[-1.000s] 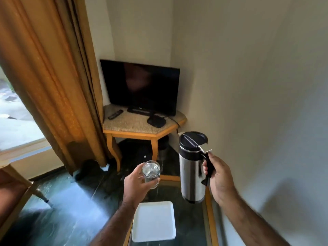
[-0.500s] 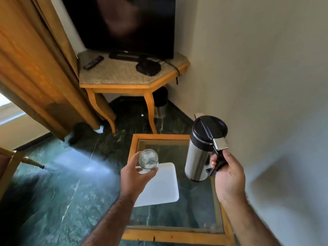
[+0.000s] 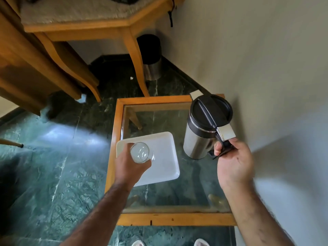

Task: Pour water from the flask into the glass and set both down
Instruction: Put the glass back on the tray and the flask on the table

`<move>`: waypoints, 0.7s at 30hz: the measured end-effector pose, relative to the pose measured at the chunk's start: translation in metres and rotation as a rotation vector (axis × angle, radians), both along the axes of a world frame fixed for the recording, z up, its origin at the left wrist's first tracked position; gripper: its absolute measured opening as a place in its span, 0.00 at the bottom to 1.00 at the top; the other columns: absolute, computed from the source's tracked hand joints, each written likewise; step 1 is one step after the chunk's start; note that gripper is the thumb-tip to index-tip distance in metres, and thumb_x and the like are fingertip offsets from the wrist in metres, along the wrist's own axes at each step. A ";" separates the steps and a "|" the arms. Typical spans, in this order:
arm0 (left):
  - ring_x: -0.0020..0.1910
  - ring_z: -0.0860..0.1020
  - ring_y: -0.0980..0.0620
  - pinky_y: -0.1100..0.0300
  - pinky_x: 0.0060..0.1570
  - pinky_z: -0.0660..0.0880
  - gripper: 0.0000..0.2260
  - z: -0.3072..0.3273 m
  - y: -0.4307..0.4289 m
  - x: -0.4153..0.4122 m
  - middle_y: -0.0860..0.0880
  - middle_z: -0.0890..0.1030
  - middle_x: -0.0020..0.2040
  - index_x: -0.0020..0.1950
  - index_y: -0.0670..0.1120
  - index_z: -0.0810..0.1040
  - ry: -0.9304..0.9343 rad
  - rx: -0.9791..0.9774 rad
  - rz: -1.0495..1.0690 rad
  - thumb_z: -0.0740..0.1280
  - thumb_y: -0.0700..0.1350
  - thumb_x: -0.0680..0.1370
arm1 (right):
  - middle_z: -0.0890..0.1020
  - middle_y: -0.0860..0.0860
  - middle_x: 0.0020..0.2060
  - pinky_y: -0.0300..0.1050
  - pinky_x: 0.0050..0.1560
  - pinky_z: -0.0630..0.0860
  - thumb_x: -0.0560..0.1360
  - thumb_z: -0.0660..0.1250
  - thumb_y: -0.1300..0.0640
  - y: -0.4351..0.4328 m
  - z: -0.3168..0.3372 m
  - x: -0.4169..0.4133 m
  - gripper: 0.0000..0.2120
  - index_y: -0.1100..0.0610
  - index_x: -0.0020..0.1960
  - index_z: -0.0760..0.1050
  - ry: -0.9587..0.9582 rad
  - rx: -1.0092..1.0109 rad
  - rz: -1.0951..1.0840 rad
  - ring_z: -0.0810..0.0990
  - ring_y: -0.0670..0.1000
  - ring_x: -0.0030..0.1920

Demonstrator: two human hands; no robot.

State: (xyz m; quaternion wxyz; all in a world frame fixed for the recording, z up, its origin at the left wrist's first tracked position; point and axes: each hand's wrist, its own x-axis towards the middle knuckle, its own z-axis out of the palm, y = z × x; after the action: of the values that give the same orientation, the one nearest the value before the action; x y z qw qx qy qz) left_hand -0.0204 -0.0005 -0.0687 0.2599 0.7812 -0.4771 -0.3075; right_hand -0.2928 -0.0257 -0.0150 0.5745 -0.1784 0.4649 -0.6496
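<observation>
Above the glass tabletop (image 3: pixel 177 197) with its wooden frame, both hands are occupied: the left hand (image 3: pixel 130 165) has its grip wrapped round one clear glass (image 3: pixel 141 152), held over the near-left part of a single white tray (image 3: pixel 165 157), while the right hand (image 3: pixel 234 162) has its grip clenched on the black handle of one steel flask (image 3: pixel 202 132) with a black lid, upright just right of the tray. Whether the flask's base touches the tabletop cannot be told from this angle. No stream of water is visible, and the flask is not tipped; how much water the glass holds is hard to read from above. My judgement is that the pour is either done or not yet begun, and setting both things down and letting go certainly remains
</observation>
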 end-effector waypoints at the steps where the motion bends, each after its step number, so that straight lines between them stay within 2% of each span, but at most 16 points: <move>1: 0.47 0.76 0.65 0.80 0.38 0.70 0.30 -0.006 0.000 0.000 0.64 0.75 0.48 0.60 0.52 0.76 -0.006 0.005 -0.004 0.84 0.45 0.62 | 0.81 0.49 0.29 0.42 0.35 0.71 0.76 0.59 0.58 0.000 -0.008 0.000 0.19 0.52 0.35 0.86 -0.012 0.005 -0.004 0.75 0.50 0.31; 6: 0.47 0.75 0.60 0.78 0.37 0.65 0.31 -0.030 -0.003 0.001 0.59 0.76 0.51 0.62 0.52 0.74 -0.044 0.049 -0.029 0.84 0.46 0.63 | 0.82 0.49 0.30 0.41 0.34 0.73 0.75 0.59 0.57 0.004 -0.038 0.003 0.18 0.52 0.35 0.86 -0.055 0.042 -0.034 0.76 0.49 0.30; 10: 0.52 0.77 0.52 0.74 0.40 0.66 0.32 -0.047 -0.006 0.002 0.54 0.79 0.55 0.64 0.50 0.74 -0.038 0.087 -0.024 0.84 0.46 0.64 | 0.80 0.48 0.28 0.43 0.36 0.72 0.75 0.58 0.57 0.008 -0.050 0.002 0.19 0.51 0.32 0.83 -0.038 0.031 -0.028 0.75 0.50 0.30; 14: 0.52 0.77 0.51 0.74 0.38 0.65 0.31 -0.058 -0.007 -0.002 0.53 0.80 0.55 0.61 0.52 0.72 -0.033 0.121 -0.027 0.84 0.44 0.64 | 0.81 0.49 0.30 0.42 0.36 0.73 0.76 0.58 0.57 0.011 -0.054 -0.002 0.19 0.52 0.36 0.85 -0.049 0.005 -0.026 0.75 0.50 0.31; 21: 0.52 0.76 0.52 0.73 0.40 0.66 0.31 -0.072 -0.009 -0.006 0.54 0.79 0.55 0.61 0.52 0.72 -0.032 0.151 -0.020 0.84 0.44 0.64 | 0.83 0.48 0.33 0.41 0.36 0.74 0.71 0.64 0.54 0.019 -0.062 -0.003 0.12 0.51 0.36 0.86 -0.066 0.004 -0.051 0.77 0.50 0.31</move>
State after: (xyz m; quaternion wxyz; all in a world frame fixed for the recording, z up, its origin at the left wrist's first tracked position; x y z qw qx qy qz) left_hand -0.0263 -0.0094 -0.1411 0.1896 0.7986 -0.4643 -0.3328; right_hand -0.2959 -0.0072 -0.0769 0.5731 -0.1438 0.4516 -0.6685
